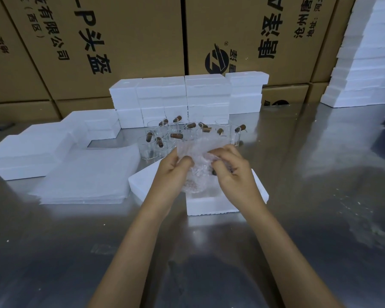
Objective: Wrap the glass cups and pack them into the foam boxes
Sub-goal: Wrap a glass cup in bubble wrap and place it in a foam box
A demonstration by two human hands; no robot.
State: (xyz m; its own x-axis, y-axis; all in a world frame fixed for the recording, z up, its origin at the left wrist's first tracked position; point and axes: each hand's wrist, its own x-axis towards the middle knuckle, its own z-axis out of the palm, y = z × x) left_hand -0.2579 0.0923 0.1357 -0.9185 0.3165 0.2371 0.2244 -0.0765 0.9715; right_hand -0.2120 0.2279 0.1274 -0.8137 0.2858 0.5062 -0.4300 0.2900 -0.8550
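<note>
My left hand (173,168) and my right hand (230,168) both grip a bundle of bubble wrap (198,161) with a glass cup inside it; the cup is mostly hidden by the wrap. The bundle hangs just above an open white foam box (209,205) on the steel table. Its lid (140,182) lies under and beside the box. Behind my hands stand several bare glass cups with brown wooden handles (165,138). A flat stack of wrap sheets (87,181) lies to the left.
Closed foam boxes (187,96) are stacked at the back, with more (31,152) in a stepped row on the left. A tall foam stack (365,63) rises at the far right. Brown cartons (120,41) form a wall behind. The steel table (320,196) reflects light.
</note>
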